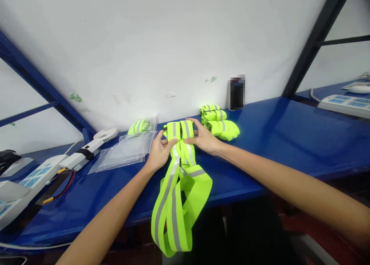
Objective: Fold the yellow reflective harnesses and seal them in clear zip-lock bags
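Observation:
A neon-yellow reflective vest made of straps (pixel 170 203) with grey stripes lies partly on the blue table, its lower loops hanging over the front edge. Its upper end is folded into a flat bundle. My left hand (pixel 160 149) grips the bundle's left side, thumb on top. Gripping the right side is my right hand (pixel 204 137), with the thumb on the front and the fingers behind. A black buckle shows between the straps. The fingertips behind the bundle are partly hidden.
Rolled yellow vests (pixel 222 129) sit to the right, and another bundle (pixel 139 126) lies in plastic at the back left. Clear zip bags (pixel 124 149) are left of my hands. Farther left are a white fan (pixel 105 134), a power strip (pixel 37 176) and wires. A blurred dark object (pixel 236 93) leans on the wall.

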Available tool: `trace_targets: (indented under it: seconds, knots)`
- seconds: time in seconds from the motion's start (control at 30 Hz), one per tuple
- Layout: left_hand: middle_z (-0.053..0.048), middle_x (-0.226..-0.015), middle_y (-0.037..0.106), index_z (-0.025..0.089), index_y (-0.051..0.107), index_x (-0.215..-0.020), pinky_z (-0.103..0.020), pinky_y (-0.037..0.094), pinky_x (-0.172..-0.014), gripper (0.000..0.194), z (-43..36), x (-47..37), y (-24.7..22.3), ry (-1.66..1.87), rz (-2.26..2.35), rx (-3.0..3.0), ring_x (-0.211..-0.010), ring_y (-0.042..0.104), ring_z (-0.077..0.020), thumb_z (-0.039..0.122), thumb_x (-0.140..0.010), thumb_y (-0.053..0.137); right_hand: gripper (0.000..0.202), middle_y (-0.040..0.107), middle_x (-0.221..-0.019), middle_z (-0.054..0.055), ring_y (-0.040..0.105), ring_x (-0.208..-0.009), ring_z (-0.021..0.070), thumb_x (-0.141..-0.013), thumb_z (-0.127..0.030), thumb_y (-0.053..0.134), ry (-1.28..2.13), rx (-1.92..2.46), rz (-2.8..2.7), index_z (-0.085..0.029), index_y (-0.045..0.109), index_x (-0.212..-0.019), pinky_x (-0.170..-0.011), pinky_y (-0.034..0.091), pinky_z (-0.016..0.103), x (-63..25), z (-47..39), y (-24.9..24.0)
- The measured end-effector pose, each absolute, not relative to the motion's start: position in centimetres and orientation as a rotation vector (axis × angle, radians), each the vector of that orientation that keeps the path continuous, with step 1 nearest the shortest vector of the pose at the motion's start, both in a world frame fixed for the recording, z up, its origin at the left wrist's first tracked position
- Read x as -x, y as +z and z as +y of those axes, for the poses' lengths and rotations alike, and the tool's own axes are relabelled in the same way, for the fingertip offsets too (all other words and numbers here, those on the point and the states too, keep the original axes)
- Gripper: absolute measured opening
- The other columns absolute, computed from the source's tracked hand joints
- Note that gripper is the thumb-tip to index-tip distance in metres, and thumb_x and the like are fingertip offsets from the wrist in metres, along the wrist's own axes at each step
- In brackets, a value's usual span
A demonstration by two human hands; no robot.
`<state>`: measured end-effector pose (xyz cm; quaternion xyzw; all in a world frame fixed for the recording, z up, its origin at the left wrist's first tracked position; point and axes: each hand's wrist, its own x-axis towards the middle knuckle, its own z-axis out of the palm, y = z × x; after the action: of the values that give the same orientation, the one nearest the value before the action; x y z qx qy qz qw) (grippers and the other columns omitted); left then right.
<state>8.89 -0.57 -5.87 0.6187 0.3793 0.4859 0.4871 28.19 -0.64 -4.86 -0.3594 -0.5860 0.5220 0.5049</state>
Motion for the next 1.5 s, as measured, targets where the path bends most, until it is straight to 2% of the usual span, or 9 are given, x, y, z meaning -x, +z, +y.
trace_targets:
  seconds: [0.1,0.23,0.5,0.77,0.87,1.0,1.13,1.27,1.5]
  knots:
    - [-0.003,-0.079,0.074,0.019,0.040,-0.125,-0.027,0.056,-0.050,0.059,-1.1,-9.1,-5.8,1.173,0.923,-1.591,-0.060,0.071,-0.0215,0.045,-0.082,0.070,0.087,0.065,-0.103,0.006,0.066,-0.095,0.0235,-0.067,-0.010,0.075,1.249,0.859,-1.430,-0.026,0.034,-0.143,-0.087,0.058,0.046,-28.2,-0.7,-4.8]
    - [-0.004,-0.083,0.073,0.022,0.038,-0.126,-0.027,0.056,-0.052,0.057,-1.3,-9.2,-6.1,1.190,0.886,-1.643,-0.062,0.072,-0.0205,0.043,-0.083,0.069,0.095,0.064,-0.114,0.008,0.066,-0.101,0.0253,-0.068,-0.014,0.077,1.221,0.816,-1.479,-0.025,0.027,-0.149,-0.090,0.057,0.045,-28.2,-0.8,-4.8]
    - [-0.004,-0.087,0.072,0.024,0.037,-0.132,-0.021,0.050,-0.048,0.063,-1.2,-9.1,-6.7,1.339,0.886,-1.735,-0.060,0.069,-0.0159,0.039,-0.081,0.071,0.110,0.047,-0.145,0.012,0.052,-0.128,0.0291,-0.073,-0.030,0.079,1.126,0.680,-1.596,-0.025,0.007,-0.156,-0.107,0.044,0.046,-28.4,-1.0,-4.7]
    - [-0.002,-0.082,0.068,0.024,0.040,-0.129,-0.019,0.044,-0.042,0.057,-1.2,-9.2,-6.5,1.404,0.866,-1.793,-0.050,0.061,-0.0118,0.037,-0.083,0.071,0.086,0.060,-0.114,0.003,0.063,-0.106,0.0216,-0.071,-0.022,0.079,1.323,0.525,-1.441,-0.031,0.031,-0.141,-0.097,0.052,0.041,-27.9,-0.6,-5.2]
    - [-0.002,-0.081,0.066,0.023,0.039,-0.128,-0.019,0.045,-0.043,0.053,-1.1,-9.2,-6.4,1.395,0.854,-1.805,-0.051,0.061,-0.0118,0.038,-0.086,0.067,0.086,0.061,-0.112,0.002,0.064,-0.104,0.0205,-0.069,-0.018,0.078,1.444,0.490,-1.392,-0.033,0.032,-0.140,-0.096,0.053,0.040,-27.9,-0.6,-5.0]
    - [0.002,-0.070,0.058,0.024,0.040,-0.128,-0.018,0.038,-0.039,0.053,-1.0,-9.0,-6.6,1.434,0.891,-1.842,-0.046,0.054,-0.0095,0.039,-0.085,0.068,0.105,0.063,-0.114,0.003,0.065,-0.104,0.0224,-0.067,-0.017,0.079,1.493,0.495,-1.362,-0.037,0.017,-0.150,-0.096,0.054,0.044,-27.7,-0.9,-4.9]
    - [0.007,-0.061,0.047,0.023,0.042,-0.125,-0.017,0.025,-0.035,0.048,-1.0,-8.8,-7.0,1.513,0.993,-1.918,-0.038,0.042,-0.0056,0.037,-0.086,0.068,0.120,0.056,-0.132,0.007,0.061,-0.115,0.0240,-0.068,-0.022,0.081,1.375,0.549,-1.322,-0.036,-0.002,-0.154,-0.101,0.051,0.047,-26.9,-1.2,-5.3]
    - [0.003,-0.071,0.056,0.025,0.038,-0.126,-0.017,0.032,-0.039,0.046,-1.2,-9.2,-6.9,1.453,0.936,-1.890,-0.044,0.048,-0.0071,0.036,-0.089,0.063,0.122,0.046,-0.143,0.010,0.052,-0.128,0.0272,-0.067,-0.029,0.083,1.233,0.570,-1.426,-0.030,-0.001,-0.156,-0.104,0.048,0.046,-26.7,-1.0,-5.7]
    - [0.001,-0.092,0.054,0.027,0.039,-0.122,-0.021,0.048,-0.058,0.045,-0.8,-9.5,-6.7,1.383,0.726,-1.783,-0.069,0.057,-0.0105,0.032,-0.086,0.067,0.122,0.047,-0.140,0.012,0.056,-0.120,0.0279,-0.070,-0.036,0.081,1.067,0.682,-1.523,-0.029,-0.006,-0.156,-0.100,0.051,0.047,-27.3,-0.7,-6.0]
